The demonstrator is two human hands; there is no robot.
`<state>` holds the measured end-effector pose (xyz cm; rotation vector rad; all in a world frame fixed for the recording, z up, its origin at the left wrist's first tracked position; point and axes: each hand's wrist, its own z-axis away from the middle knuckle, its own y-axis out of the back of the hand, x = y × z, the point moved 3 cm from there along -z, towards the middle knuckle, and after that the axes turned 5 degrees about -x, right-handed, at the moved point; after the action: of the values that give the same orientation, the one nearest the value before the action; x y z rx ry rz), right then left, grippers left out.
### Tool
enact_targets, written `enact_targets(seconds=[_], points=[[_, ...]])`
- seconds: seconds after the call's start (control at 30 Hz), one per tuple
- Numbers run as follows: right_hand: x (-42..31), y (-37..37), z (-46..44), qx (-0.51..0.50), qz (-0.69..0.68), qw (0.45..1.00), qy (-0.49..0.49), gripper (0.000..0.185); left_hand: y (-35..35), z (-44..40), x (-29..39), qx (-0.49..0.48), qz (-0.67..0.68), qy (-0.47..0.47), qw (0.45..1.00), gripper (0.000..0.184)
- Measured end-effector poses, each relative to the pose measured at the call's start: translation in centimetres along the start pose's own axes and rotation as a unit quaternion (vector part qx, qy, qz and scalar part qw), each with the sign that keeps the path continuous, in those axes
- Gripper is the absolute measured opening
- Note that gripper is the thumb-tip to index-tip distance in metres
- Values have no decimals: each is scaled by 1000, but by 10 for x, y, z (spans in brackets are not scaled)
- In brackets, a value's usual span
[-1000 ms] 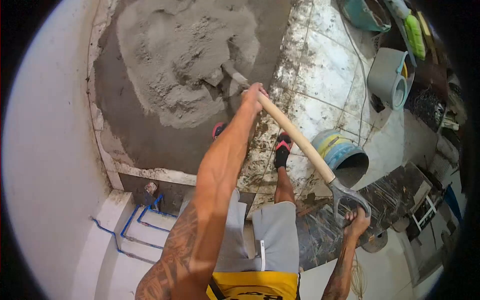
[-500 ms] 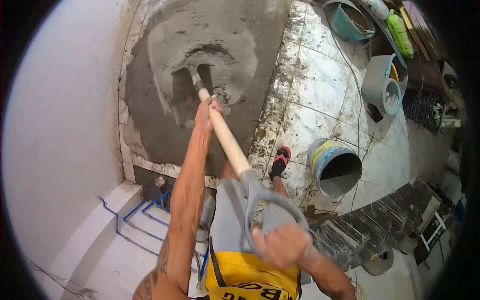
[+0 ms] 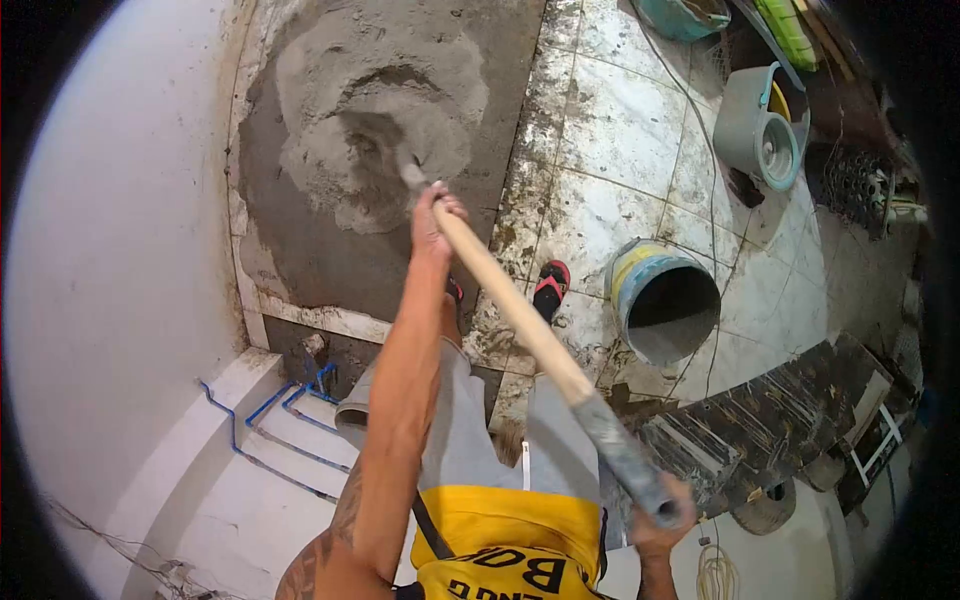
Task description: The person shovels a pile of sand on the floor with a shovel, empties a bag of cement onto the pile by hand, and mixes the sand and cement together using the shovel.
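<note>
A shovel [image 3: 520,310] with a pale wooden shaft slants across the view, its grey handle end near my right side. My left hand [image 3: 437,218] wraps round the low part of the shaft, just above the metal neck. At the other end, my right hand [image 3: 662,515] is closed on the grey grip, which now appears edge-on. The shovel's head sits at the heap of grey, powdery cement mix [image 3: 375,130], and its blade is mostly hidden. A hollow in the heap lies beside the neck. Darker, damp-looking mix spreads around it on the floor.
A bucket [image 3: 665,305] with grey material inside lies tipped on the stained tiles to the right. Beyond it are a grey mop bucket [image 3: 755,130] and a teal basin [image 3: 685,15]. Blue pipes [image 3: 270,410] run at lower left; a dirty board [image 3: 760,430] lies lower right.
The shovel has turned about its shaft, so the grip shows edge-on. My right hand has swung out to the right; the blade's spot in the heap has been disturbed.
</note>
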<state>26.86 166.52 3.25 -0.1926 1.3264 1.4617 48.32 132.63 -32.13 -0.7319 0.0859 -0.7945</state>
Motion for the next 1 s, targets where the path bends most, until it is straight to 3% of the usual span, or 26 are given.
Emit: enact_targets(seconds=[0.03,0.07,0.1,0.13,0.17,0.2,0.3,0.33,0.4,0.47,0.5,0.57,0.6,0.67,0.77,0.87,0.9,1.0], points=[[24,4,21,104,-117,979,-131,18,11,-13,-20,10,12,46,999,15],[44,2,32,129,-293,896,-308,15,25,-16,-53,42,-105,30,993,17],[67,5,54,170,-313,861,-363,14,47,-15,-93,60,-151,57,985,20],[100,7,85,210,-333,820,-415,13,64,-8,-132,70,-77,112,988,18],[132,8,112,249,-352,776,-461,12,80,1,-169,132,-92,119,980,16],[157,11,139,280,-324,767,-479,11,102,10,-206,137,-123,174,967,14],[186,20,183,314,-291,765,-481,12,142,35,-278,157,-149,206,954,12],[193,20,185,319,-289,770,-471,13,149,35,-291,221,-137,264,929,14],[218,13,173,326,-265,755,-504,29,190,15,-300,221,-104,255,936,16],[241,-16,130,322,-243,780,-478,26,221,-31,-264,152,-68,212,963,15],[260,-38,107,253,-284,801,-463,20,236,-64,-229,168,-29,194,966,10],[234,-114,22,216,-299,790,-489,12,210,-120,-102,86,-65,180,978,10],[220,-149,-14,181,-346,801,-455,13,199,-146,-53,132,-23,150,980,12],[191,-202,-55,123,-450,799,-379,13,186,-172,16,201,-99,106,969,14],[165,-212,-58,114,-462,768,-428,12,191,-175,35,233,-216,68,946,8],[185,-203,-44,77,-490,654,-571,11,198,-132,45,289,-382,22,878,16],[203,-203,-38,24,-536,606,-586,8,196,-127,46,293,-430,4,854,19],[239,-207,-31,-106,-596,505,-615,2,173,-93,65,325,-510,-5,797,54]])
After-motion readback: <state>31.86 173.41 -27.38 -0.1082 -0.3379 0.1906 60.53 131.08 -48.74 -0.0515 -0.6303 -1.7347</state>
